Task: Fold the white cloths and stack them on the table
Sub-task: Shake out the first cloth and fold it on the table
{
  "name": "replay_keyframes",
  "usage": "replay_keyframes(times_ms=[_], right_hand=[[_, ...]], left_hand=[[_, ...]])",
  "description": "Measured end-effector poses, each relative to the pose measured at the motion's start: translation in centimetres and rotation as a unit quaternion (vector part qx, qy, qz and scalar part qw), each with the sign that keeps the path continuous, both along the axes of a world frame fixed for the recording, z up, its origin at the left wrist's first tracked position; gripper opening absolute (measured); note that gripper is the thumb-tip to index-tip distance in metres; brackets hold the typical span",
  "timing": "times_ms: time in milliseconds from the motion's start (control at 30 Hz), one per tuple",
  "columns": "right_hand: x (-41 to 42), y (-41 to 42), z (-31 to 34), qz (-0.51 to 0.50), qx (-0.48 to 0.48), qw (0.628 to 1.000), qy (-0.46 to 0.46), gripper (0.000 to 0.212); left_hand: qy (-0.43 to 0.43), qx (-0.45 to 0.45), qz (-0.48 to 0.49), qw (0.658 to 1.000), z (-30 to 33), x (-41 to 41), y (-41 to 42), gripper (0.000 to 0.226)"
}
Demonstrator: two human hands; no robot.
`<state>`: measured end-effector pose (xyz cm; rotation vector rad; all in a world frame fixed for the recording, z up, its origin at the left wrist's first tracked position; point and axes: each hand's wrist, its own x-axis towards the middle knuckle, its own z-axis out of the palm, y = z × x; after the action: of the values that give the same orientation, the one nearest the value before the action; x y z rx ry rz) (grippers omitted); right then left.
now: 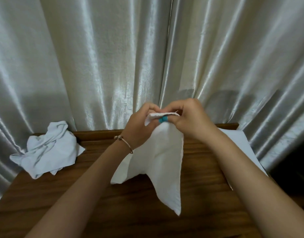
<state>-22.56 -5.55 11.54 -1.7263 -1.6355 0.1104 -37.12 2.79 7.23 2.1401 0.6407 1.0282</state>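
Observation:
A white cloth (162, 160) hangs in the air above the wooden table (96, 194), its two lower corners dangling toward the tabletop. My left hand (141, 125) and my right hand (190, 120) are held close together and both pinch its top edge. A crumpled pile of white cloths (46, 152) lies at the table's back left corner. A flat white cloth (240, 141) lies on the right side of the table, partly hidden behind my right forearm.
Shiny silver curtains (113, 57) hang right behind the table and along both sides. A dark object (295, 172) stands to the right of the table. A bracelet sits on my left wrist.

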Motion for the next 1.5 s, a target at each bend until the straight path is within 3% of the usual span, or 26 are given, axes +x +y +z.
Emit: replay_keyframes(times_ms=[67, 133, 233, 300, 400, 467, 633, 733, 900, 1033, 1133, 1367, 1500], right_hand=[[-0.2, -0.4, 0.0, 0.005, -0.008, 0.999, 0.047, 0.004], [-0.7, -0.7, 0.0, 0.001, -0.019, 0.999, 0.039, 0.018], [-1.6, -0.6, -0.4, -0.025, -0.091, 0.988, -0.121, 0.023], [-1.7, -0.4, -0.6, -0.037, -0.08, 0.985, -0.147, 0.021], [-0.8, -0.4, -0.4, -0.061, 0.015, 0.998, -0.012, 0.01], [0.1, -0.5, 0.1, -0.066, 0.083, 0.993, 0.059, 0.001], [2.2, -0.9, 1.9, -0.106, 0.181, 0.972, 0.107, 0.017], [4.3, -1.2, 2.8, -0.135, 0.239, 0.945, 0.176, 0.022], [7.2, -2.1, 4.0, -0.181, 0.293, 0.918, 0.197, 0.02], [8.6, -2.3, 4.2, -0.231, 0.31, 0.909, 0.158, 0.019], [10.1, -2.7, 4.2, -0.28, 0.347, 0.88, 0.164, 0.013], [15.6, -3.8, 3.8, -0.395, 0.448, 0.782, 0.178, 0.017], [20.9, -4.8, 2.5, -0.444, 0.44, 0.747, 0.226, 0.011]], left_hand=[[0.018, -0.01, -0.021, 1.0, -1.1, -0.2, -0.3, 0.018], [0.028, -0.033, -0.023, 0.999, -2.4, -0.3, -0.4, 0.026], [0.075, -0.015, -0.027, 0.997, -3.0, -0.1, -1.0, 0.037], [0.063, -0.005, -0.031, 0.998, -3.4, 0.0, -1.0, 0.04], [0.06, -0.027, -0.037, 0.997, -4.2, -0.3, -0.5, 0.018], [0.068, -0.03, -0.035, 0.997, -5.0, -0.7, 0.1, 0.039], [0.024, -0.033, 0.001, 0.999, -5.7, -2.0, 2.4, 0.019], [0.047, -0.039, 0.012, 0.998, -6.2, -3.4, 4.4, 0.014], [0.152, -0.023, -0.006, 0.988, -7.5, -5.9, 7.7, 0.009], [0.174, -0.02, 0.002, 0.985, -8.3, -7.5, 9.7, 0.04], [0.189, -0.023, 0.014, 0.982, -8.7, -8.9, 10.8, 0.044], [0.234, -0.032, 0.046, 0.971, -9.9, -12.8, 13.6, 0.023], [0.216, -0.062, 0.099, 0.969, -10.3, -15.6, 13.7, 0.025]])
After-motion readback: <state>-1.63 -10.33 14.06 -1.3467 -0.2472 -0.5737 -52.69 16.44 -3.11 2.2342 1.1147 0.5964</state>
